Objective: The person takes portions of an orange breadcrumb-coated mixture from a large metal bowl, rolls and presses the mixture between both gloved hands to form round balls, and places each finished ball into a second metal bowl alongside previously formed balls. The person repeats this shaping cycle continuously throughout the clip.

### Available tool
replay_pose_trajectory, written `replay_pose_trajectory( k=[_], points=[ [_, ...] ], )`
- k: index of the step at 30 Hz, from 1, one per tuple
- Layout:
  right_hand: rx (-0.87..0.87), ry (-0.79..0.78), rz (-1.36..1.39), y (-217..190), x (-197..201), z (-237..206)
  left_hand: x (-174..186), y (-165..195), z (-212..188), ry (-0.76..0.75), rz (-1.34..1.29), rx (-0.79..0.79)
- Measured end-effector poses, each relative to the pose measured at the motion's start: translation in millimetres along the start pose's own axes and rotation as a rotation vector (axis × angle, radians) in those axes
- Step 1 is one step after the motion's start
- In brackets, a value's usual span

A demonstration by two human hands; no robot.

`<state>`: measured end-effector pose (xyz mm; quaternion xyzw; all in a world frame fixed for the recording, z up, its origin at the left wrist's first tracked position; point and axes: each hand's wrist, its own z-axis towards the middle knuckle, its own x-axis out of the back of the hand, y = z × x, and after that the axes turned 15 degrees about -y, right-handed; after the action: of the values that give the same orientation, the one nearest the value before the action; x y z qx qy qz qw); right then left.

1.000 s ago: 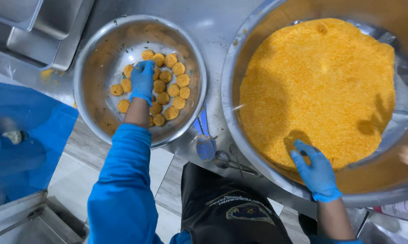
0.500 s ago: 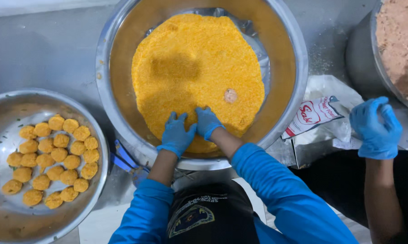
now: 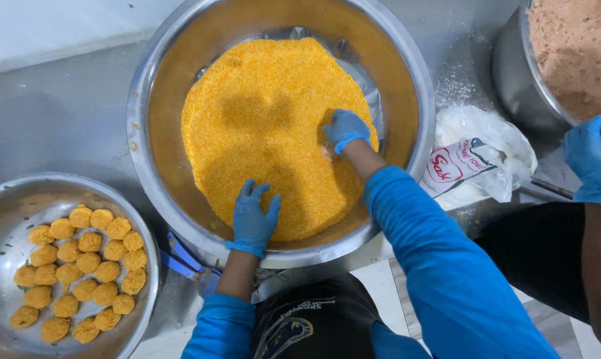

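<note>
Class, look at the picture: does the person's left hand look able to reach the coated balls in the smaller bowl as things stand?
Probably yes. The left hand lies flat on the yellow crumbs, holding nothing, and the coated balls sit uncovered in the smaller bowl on that same side, with nothing standing between.

I see only one package — a crumpled white plastic bag (image 3: 484,161) lying on the steel counter, just right of the big crumb bowl (image 3: 407,80) and below the metal pot (image 3: 513,73). Its label is white with red and dark print.
</note>
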<state>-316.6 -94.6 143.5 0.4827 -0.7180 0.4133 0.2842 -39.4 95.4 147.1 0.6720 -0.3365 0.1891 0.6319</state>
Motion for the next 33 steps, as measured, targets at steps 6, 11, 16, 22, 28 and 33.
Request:
replay_pose_trajectory(
  k=[6,11,16,22,28,33],
  points=[
    [0.094,0.14,-0.023,11,29,34,-1,-2,4,0.013,-0.034,-0.001],
    [0.125,0.177,0.178,-5,-1,49,-3,-5,6,0.014,-0.1,0.025],
    [-0.031,-0.203,0.967,-29,-11,48,-2,-13,8,0.017,-0.223,-0.013],
    [0.134,-0.59,1.513,-43,-15,-21,-8,-9,10,-0.126,-1.221,0.103],
    [0.599,-0.356,1.102,-91,-54,-141,-36,11,18,-0.322,-1.999,0.217],
    [0.9,-0.036,0.303,-110,-56,-196,-58,0,20,-0.196,-2.255,0.01]
  ],
)
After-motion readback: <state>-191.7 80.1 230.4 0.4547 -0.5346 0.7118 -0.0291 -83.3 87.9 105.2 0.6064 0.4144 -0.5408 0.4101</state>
